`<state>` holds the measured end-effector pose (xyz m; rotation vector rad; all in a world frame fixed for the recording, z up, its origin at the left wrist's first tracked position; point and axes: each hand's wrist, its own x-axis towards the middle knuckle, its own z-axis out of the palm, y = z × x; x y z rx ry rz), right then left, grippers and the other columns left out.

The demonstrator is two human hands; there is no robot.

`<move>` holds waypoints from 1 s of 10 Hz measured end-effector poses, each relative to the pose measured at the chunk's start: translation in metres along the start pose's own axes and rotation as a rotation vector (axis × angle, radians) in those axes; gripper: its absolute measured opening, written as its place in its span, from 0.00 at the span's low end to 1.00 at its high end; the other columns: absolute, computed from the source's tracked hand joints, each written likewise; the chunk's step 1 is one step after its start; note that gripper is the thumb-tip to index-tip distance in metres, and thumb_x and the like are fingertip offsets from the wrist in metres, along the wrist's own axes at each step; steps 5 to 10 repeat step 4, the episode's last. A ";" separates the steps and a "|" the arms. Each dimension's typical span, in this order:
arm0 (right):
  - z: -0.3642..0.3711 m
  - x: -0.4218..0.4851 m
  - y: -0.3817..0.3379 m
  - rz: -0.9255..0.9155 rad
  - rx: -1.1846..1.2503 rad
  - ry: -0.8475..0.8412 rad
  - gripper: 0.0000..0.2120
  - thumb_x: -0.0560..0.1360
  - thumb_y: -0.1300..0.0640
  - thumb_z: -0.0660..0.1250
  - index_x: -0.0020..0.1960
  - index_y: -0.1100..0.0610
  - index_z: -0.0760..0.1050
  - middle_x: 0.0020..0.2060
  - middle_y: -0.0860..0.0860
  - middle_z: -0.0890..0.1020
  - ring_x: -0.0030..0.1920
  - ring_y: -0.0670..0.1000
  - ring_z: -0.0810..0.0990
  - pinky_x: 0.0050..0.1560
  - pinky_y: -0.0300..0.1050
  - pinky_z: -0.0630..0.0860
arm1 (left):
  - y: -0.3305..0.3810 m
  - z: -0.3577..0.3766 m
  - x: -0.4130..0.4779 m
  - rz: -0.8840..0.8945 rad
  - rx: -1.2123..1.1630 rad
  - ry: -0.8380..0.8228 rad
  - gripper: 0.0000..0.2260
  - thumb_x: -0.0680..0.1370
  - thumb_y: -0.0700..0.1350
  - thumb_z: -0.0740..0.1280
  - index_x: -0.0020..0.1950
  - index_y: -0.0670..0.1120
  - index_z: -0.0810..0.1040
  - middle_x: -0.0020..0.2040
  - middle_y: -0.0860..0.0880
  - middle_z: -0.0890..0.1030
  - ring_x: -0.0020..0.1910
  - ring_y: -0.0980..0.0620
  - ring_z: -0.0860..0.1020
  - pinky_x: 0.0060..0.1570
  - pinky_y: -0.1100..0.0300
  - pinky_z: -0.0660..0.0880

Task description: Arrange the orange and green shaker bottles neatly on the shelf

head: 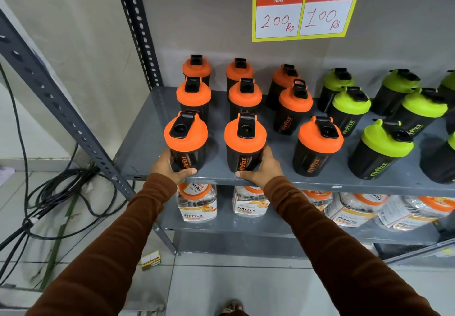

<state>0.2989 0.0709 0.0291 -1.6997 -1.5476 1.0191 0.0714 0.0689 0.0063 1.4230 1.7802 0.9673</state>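
Several black shaker bottles with orange lids stand in three columns on the grey metal shelf (147, 143). To their right stand several black bottles with green lids (380, 150). My left hand (170, 167) grips the base of the front-left orange bottle (186, 140). My right hand (263, 167) grips the base of the front-middle orange bottle (245, 143). Both held bottles stand upright near the shelf's front edge. A third front orange bottle (317, 145) stands apart to the right, untouched.
A yellow price sign (305, 7) hangs above the bottles. White and orange jars (197, 202) fill the shelf below. The slotted grey upright (61, 108) slants at left, with black cables (61, 192) on the tiled floor beside it. A small yellow card (150, 260) lies on the floor.
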 end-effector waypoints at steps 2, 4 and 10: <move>-0.001 -0.003 0.003 -0.025 0.020 -0.006 0.45 0.61 0.62 0.78 0.70 0.57 0.56 0.66 0.57 0.72 0.66 0.58 0.70 0.66 0.51 0.67 | -0.009 0.000 -0.009 0.046 -0.084 0.013 0.36 0.63 0.36 0.76 0.67 0.43 0.64 0.68 0.43 0.71 0.66 0.46 0.70 0.62 0.54 0.67; 0.001 -0.021 0.021 -0.027 0.017 0.020 0.46 0.63 0.61 0.76 0.72 0.58 0.51 0.70 0.57 0.67 0.70 0.56 0.65 0.71 0.54 0.62 | -0.012 0.018 -0.042 0.017 -0.005 0.268 0.31 0.70 0.39 0.71 0.69 0.41 0.62 0.70 0.41 0.67 0.69 0.43 0.66 0.67 0.51 0.62; 0.001 -0.021 0.021 -0.027 0.017 0.020 0.46 0.63 0.61 0.76 0.72 0.58 0.51 0.70 0.57 0.67 0.70 0.56 0.65 0.71 0.54 0.62 | -0.012 0.018 -0.042 0.017 -0.005 0.268 0.31 0.70 0.39 0.71 0.69 0.41 0.62 0.70 0.41 0.67 0.69 0.43 0.66 0.67 0.51 0.62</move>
